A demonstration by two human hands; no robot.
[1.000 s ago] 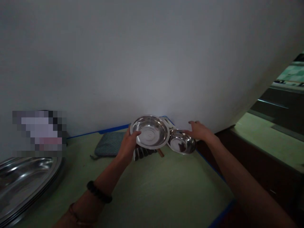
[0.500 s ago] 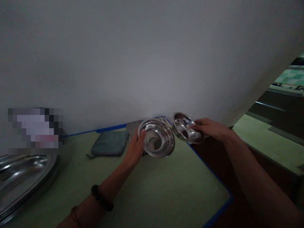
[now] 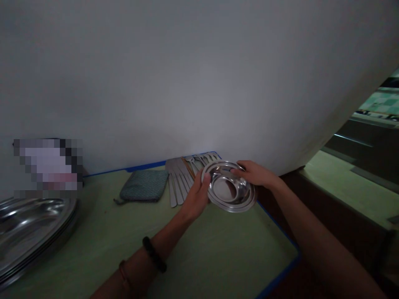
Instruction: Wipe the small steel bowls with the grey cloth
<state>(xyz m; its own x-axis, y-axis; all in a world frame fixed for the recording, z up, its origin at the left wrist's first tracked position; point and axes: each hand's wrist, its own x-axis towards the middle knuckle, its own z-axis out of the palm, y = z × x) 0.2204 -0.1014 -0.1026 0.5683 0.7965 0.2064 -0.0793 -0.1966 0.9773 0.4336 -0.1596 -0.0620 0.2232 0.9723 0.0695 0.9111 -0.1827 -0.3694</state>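
Note:
In the head view, two shiny steel bowls (image 3: 222,190) appear nested one inside the other, tilted toward me above the table's right side. My left hand (image 3: 199,193) is closed on their left rim, thumb on top. At the upper right rim, my right hand (image 3: 257,173) grips with its thumb over the edge and fingers partly hidden. Just behind and left of the bowls lie flat steel knives (image 3: 177,185), brown chopsticks (image 3: 187,167) and several forks or spoons (image 3: 205,158). The bowls cover part of this cutlery.
A grey-green cloth pouch (image 3: 145,186) lies left of the cutlery. Stacked large steel trays (image 3: 70,216) stand at the far left, beside a pixelated object (image 3: 46,166). A white wall (image 3: 187,83) rises behind the green table (image 3: 202,257), whose edge has blue tape (image 3: 280,226).
My right hand lifted the right-hand bowl off the table and brought it together with the one in my left hand. My left hand moved right, uncovering the cutlery.

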